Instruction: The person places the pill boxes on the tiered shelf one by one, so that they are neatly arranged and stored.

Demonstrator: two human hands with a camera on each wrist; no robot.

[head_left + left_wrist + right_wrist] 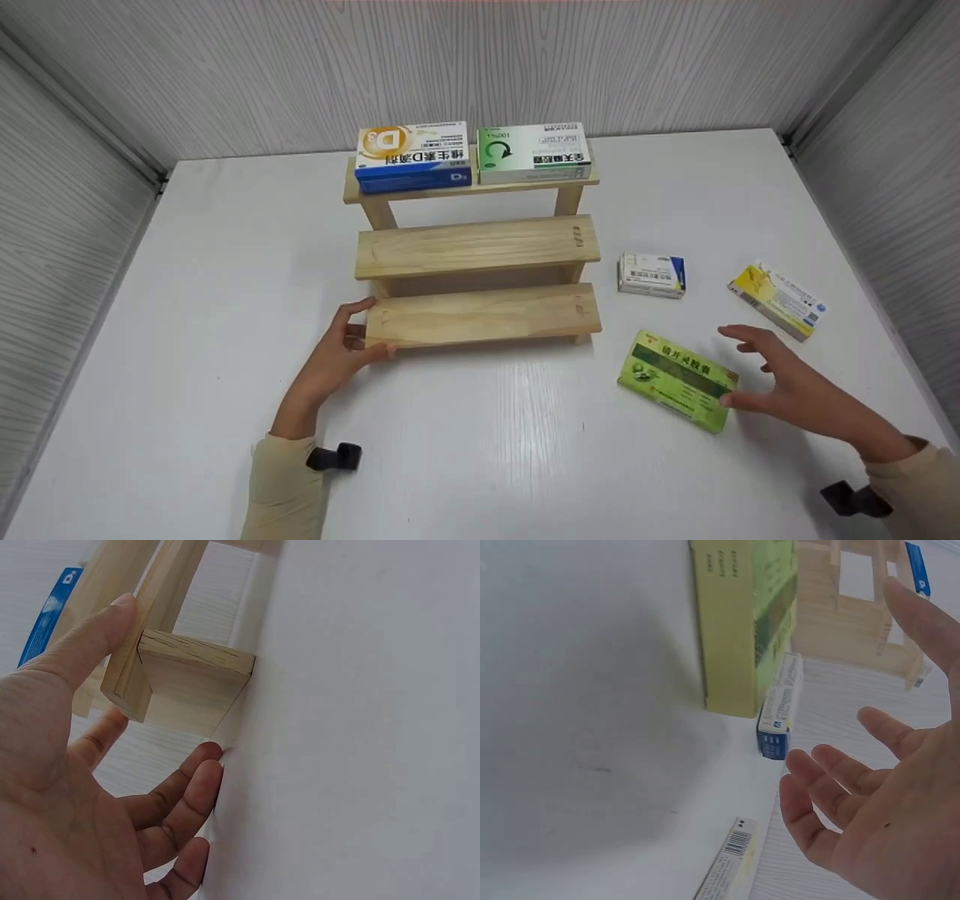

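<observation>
Right grip (780, 379) spread beside green box (679, 380)

Count of items in the head view: one wooden three-step rack (477, 247), centre of frame. Five medicine boxes in total: two on the top step, namely one blue-and-orange box (413, 156) and one green-and-white box (533, 152); three on the table at right, namely one small white box (651, 274), one yellow-and-white box (778, 299), one green box (678, 379). Two hands: left hand (341, 355), right hand (787, 382).
</observation>
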